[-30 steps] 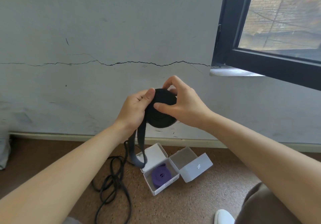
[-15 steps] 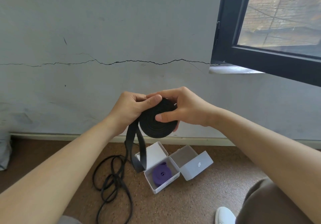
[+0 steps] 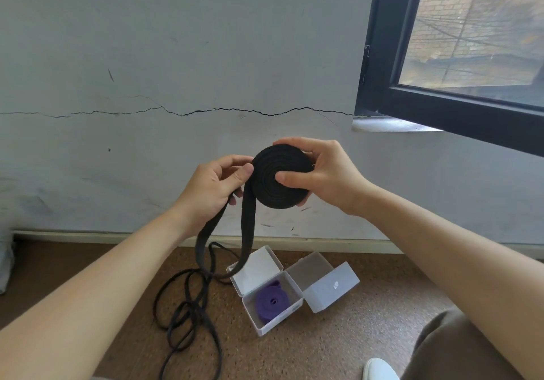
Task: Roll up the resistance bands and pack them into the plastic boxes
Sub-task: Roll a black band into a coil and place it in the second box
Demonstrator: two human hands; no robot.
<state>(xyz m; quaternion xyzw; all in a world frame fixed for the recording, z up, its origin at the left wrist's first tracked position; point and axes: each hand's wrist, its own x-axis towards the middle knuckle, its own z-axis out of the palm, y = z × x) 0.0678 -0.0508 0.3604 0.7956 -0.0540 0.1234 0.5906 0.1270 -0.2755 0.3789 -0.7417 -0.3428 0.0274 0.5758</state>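
While the coiled black band (image 3: 281, 185) is held up before the wall (image 3: 176, 55), the grip of the right hand (image 3: 326, 176) is closed on it, with the thumb pressed on its flat face and the fingers wrapped behind the rim. Its unrolled tail (image 3: 247, 232) is pinched in the grip of the left hand (image 3: 212, 191) just beside the coil and hangs in a loop. Below, on the floor (image 3: 338, 344), a rolled purple band (image 3: 272, 304) is seen inside an open plastic box (image 3: 276, 323), which touches a second box (image 3: 332, 288). A thin black band (image 3: 182, 306) lies loose nearby.
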